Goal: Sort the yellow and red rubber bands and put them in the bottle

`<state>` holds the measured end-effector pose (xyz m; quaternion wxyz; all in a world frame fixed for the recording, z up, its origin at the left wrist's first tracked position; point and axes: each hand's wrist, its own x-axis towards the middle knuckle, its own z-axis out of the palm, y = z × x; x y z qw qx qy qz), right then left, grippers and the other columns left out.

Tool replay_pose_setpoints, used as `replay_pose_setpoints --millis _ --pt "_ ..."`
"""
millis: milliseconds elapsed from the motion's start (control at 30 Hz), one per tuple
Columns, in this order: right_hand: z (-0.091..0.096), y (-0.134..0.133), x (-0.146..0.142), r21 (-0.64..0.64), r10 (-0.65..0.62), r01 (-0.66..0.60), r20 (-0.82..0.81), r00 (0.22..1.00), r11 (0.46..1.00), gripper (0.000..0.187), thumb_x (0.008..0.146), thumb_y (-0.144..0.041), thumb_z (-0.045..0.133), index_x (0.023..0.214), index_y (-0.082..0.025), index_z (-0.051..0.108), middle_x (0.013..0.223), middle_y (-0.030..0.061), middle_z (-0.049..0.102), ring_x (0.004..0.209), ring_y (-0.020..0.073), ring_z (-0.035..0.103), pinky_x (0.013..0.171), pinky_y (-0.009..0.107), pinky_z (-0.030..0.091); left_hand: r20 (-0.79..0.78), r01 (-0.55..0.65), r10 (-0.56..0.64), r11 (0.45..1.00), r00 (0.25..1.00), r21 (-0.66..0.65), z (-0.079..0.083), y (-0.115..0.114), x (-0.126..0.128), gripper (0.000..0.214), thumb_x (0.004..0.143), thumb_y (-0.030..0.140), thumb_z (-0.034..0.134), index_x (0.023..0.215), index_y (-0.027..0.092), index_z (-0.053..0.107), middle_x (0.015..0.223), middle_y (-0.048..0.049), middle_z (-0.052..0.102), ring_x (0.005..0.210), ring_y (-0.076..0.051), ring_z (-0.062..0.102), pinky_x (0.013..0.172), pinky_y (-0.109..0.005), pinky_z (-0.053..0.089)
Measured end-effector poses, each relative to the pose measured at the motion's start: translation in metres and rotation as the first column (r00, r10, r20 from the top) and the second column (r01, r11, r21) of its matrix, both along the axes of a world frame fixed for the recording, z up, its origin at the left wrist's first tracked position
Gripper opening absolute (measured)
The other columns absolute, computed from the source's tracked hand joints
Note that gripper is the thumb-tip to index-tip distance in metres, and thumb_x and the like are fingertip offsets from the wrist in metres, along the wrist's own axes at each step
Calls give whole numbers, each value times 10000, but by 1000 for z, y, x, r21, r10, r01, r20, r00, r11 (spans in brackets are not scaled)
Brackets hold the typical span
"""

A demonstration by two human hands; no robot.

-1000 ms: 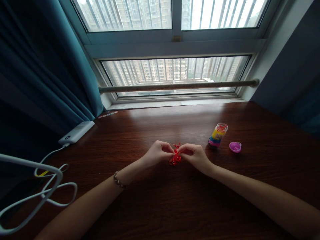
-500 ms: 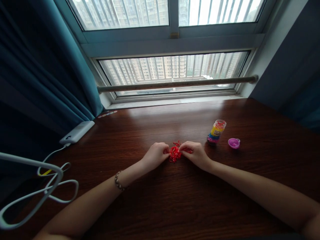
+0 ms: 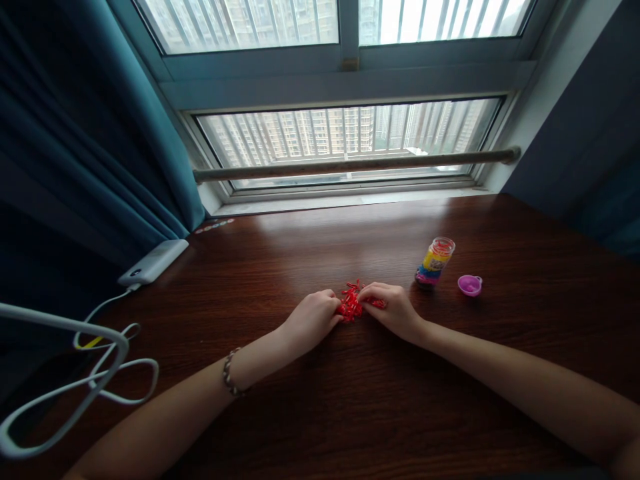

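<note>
A small heap of red loops that look like rubber bands (image 3: 352, 302) lies on the dark wooden table between my two hands. My left hand (image 3: 311, 323) is at the heap's left side, its fingers curled and pinched on some of the bands. From the right, my right hand (image 3: 393, 309) reaches in, thumb and fingers closed on red bands; more red shows beneath those fingers. A clear jar (image 3: 434, 263) stands beyond my right hand, lidless, with bands of red, yellow, blue and purple colour. Beside it rests a small purple cup-like lid (image 3: 470, 285).
A white power bank (image 3: 154, 262) with a white cable (image 3: 111, 300) lies at the left table edge by a blue curtain (image 3: 165, 167). A thick pale loop (image 3: 65, 323) juts in at lower left. Behind the table, a rail (image 3: 350, 166) crosses the window.
My left hand has turned slightly and its fingers have shifted on the red heap, which looks a little rearranged. My right hand has barely moved.
</note>
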<state>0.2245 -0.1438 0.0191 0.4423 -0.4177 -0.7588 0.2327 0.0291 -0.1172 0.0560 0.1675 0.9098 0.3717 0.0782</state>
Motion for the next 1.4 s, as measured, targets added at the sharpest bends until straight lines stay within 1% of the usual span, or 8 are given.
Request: replay_pose_setpoints --millis 367,500,633,733,833,1133,1300,1400 --pt "-2 1 0 7 9 -9 -4 1000 1000 118 769 -145 540 781 -196 645 796 33 643 737 148 589 714 278 465 95 -5 0 999 995 51 -14 10 3 130 690 105 516 629 144 624 643 -38 592 568 -120 496 568 -221 351" --pt "0 0 0 20 -9 9 -28 1000 1000 109 783 -181 537 789 -200 644 805 40 642 756 156 593 724 293 474 249 -34 69 989 966 -143 -13 14 4 97 687 166 567 672 134 657 640 -29 619 569 -118 520 548 -207 372" --pt "5 -5 -4 14 -15 17 -75 997 1000 225 739 -251 617 959 -203 610 954 68 614 885 182 582 791 317 470 481 23 211 900 851 -436 -11 9 6 203 690 296 625 779 119 665 735 -47 662 664 -157 587 591 -217 441" --pt "8 -10 -8 -57 31 -36 -96 995 998 343 708 -287 656 1030 -198 578 963 67 604 864 178 590 761 301 483 584 79 265 865 767 -496 -11 2 9 207 676 282 654 798 114 655 793 -60 663 732 -171 603 662 -240 471" --pt "10 -12 -9 -48 36 -41 -112 993 998 237 740 -289 624 959 -200 616 889 54 615 802 162 593 715 277 484 631 129 316 821 708 -556 -10 -3 12 188 666 274 674 754 112 637 759 -54 655 715 -168 610 672 -261 489" --pt "14 -15 -9 53 -38 50 -209 977 997 102 774 -264 587 823 -220 665 819 46 638 759 157 597 678 265 495 580 182 488 642 652 -745 -4 -1 14 241 635 288 709 757 85 665 722 -85 678 678 -195 634 672 -306 501" --pt "16 -15 -6 99 -51 69 -179 983 993 111 784 -239 574 829 -229 675 834 41 641 775 157 599 707 266 493 533 287 643 454 550 -844 -9 1 15 221 616 195 731 797 93 654 803 -81 677 758 -166 631 761 -289 490" --pt "14 -14 -2 145 -27 47 -133 991 988 141 805 -230 543 862 -228 672 865 50 639 791 158 597 715 270 493 492 335 693 363 527 -870 -12 4 14 215 627 168 727 814 104 643 863 -77 669 815 -147 624 811 -274 478"
